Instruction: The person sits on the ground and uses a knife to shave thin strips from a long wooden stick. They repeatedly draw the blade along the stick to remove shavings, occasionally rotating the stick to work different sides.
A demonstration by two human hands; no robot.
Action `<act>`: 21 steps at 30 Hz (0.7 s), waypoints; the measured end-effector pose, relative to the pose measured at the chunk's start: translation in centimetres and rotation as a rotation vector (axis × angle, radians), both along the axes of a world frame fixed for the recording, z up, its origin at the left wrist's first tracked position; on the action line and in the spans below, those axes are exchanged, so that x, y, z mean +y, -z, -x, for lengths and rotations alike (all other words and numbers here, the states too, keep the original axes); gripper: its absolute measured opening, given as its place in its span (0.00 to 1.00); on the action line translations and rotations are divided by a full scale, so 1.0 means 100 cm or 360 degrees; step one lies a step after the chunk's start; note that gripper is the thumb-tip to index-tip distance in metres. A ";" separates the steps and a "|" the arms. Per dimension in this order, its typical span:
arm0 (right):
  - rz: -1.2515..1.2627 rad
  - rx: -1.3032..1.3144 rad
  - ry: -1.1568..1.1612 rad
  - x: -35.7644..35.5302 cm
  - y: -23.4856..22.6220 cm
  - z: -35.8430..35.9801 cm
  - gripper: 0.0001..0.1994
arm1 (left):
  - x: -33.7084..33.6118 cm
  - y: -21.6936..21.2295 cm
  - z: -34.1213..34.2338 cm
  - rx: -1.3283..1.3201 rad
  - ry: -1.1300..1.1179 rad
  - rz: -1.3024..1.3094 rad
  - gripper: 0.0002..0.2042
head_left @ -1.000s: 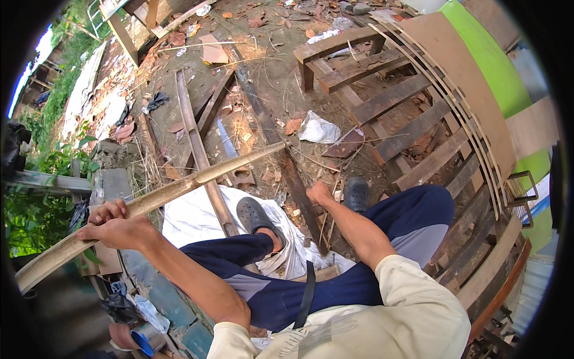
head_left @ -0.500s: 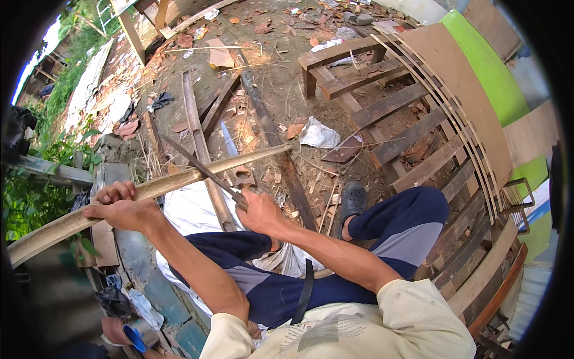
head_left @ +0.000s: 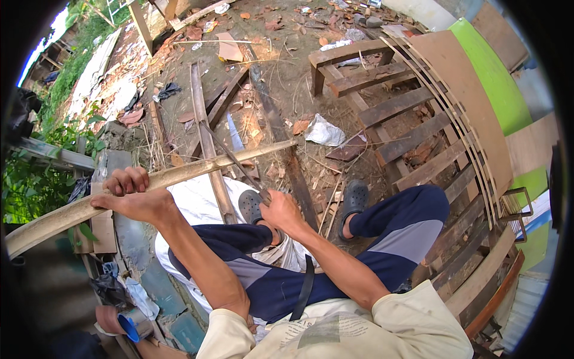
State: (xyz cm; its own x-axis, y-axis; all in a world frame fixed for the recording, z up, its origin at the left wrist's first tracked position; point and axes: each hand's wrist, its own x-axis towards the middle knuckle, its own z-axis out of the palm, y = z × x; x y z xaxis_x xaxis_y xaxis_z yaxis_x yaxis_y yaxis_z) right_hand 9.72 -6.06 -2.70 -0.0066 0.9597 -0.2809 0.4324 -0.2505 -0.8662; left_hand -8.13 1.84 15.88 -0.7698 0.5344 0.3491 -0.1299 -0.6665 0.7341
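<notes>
A long, pale split bamboo strip (head_left: pixel 66 222) runs from the lower left across the front of my legs, tilted up to the right. My left hand (head_left: pixel 139 194) is wrapped round it left of the middle, thumb along the near side. Closed on the handle of a long knife with a narrow dark blade (head_left: pixel 244 170) is my right hand (head_left: pixel 282 210), in front of my shins. The blade crosses the bamboo strip at a slant, its far end pointing up and left. Whether the edge touches the strip I cannot tell.
Another long channel-shaped strip (head_left: pixel 203 128) lies on the ground ahead, beside a dark plank (head_left: pixel 278 128) and a saw blade (head_left: pixel 234 133). A slatted wooden frame (head_left: pixel 400 143) with thin strips (head_left: pixel 457 116) on it stands right. White cloth (head_left: pixel 191 200) lies under my legs.
My right hand has drawn the knife down and toward me, to the right along the strip. My left hand keeps its hold; the view has shifted slightly.
</notes>
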 end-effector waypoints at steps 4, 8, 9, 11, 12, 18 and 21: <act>-0.0097 -0.0161 -0.0139 -0.003 -0.029 -0.004 0.13 | 0.002 0.004 0.004 0.0075 0.0083 -0.0071 0.30; -0.0196 0.0019 -0.0071 0.001 -0.037 -0.006 0.10 | -0.001 -0.001 -0.011 0.0084 0.0111 -0.0067 0.30; -0.0151 0.0034 -0.0083 0.000 -0.033 -0.007 0.10 | 0.000 -0.001 -0.012 0.0081 0.0112 -0.0061 0.30; -0.0062 0.0072 -0.0125 -0.001 -0.035 -0.007 0.09 | -0.001 -0.001 -0.010 0.0072 0.0065 -0.0042 0.30; -0.0075 -0.0020 -0.0165 0.003 -0.042 -0.004 0.10 | 0.001 0.000 -0.005 0.0072 0.0033 -0.0026 0.30; -0.0126 -0.0097 -0.0171 -0.004 -0.017 0.001 0.12 | -0.004 -0.003 -0.012 0.0056 0.0021 0.0000 0.29; -0.0070 -0.0048 -0.0168 -0.002 -0.031 0.001 0.11 | -0.005 -0.002 -0.007 0.0057 -0.0021 0.0016 0.29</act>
